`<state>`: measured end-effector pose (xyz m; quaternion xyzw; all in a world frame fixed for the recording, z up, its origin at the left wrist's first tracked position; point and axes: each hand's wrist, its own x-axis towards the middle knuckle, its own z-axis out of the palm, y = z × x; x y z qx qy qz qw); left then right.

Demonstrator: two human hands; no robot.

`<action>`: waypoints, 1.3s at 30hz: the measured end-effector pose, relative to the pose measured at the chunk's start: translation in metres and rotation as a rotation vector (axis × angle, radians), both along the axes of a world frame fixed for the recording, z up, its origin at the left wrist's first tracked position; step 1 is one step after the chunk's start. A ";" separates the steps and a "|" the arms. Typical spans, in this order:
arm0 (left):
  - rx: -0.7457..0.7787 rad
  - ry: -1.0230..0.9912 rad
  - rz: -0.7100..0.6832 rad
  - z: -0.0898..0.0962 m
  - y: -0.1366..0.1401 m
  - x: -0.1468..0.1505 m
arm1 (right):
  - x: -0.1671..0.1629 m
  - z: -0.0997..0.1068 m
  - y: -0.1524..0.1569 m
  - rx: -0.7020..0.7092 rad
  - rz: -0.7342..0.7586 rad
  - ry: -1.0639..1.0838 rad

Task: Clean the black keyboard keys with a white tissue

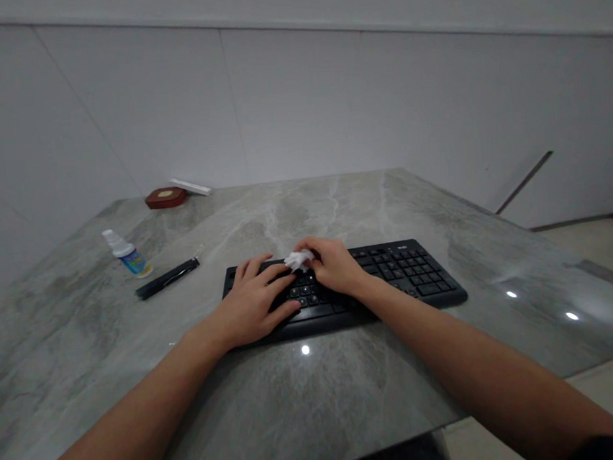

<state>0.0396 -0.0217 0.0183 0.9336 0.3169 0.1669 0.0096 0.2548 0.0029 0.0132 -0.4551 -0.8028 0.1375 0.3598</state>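
The black rectangular plastic keyboard [325, 308] lies on the grey marbled table [305, 212], right of the white plastic spray bottle [131, 258].

You can't read any words for sure here. On your black keyboard [405, 271], a small pale name mark [402, 247] sits near the top edge, toward the right end, but its letters are too blurry to spell out. The keys [306, 291] have tiny light marks, also too small for you to read. The little spray bottle [127, 254] wears a blue and yellow label [135, 262] with fuzzy print. The red-brown box [157, 202] has a gold label [165, 194], and you can't make that out either.
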 end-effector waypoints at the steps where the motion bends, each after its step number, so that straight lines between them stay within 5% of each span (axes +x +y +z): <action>1: 0.003 0.001 0.001 0.000 0.000 0.000 | 0.000 0.000 0.000 0.000 0.003 0.005; 9: 0.066 -0.046 0.011 0.001 0.000 0.001 | -0.006 0.000 -0.001 -0.213 0.105 0.384; 16: 0.223 -0.279 0.100 0.001 0.006 0.000 | -0.012 0.002 -0.004 -0.384 0.212 0.640; 24: 0.275 -0.379 0.091 0.006 0.003 0.001 | -0.012 0.009 -0.010 -0.127 0.159 0.297; 30: 0.293 -0.383 0.093 0.006 0.003 0.000 | -0.008 0.010 -0.008 0.033 0.065 0.357; 39: 0.285 -0.430 0.043 0.005 0.002 0.001 | -0.008 0.016 -0.015 0.138 0.323 0.119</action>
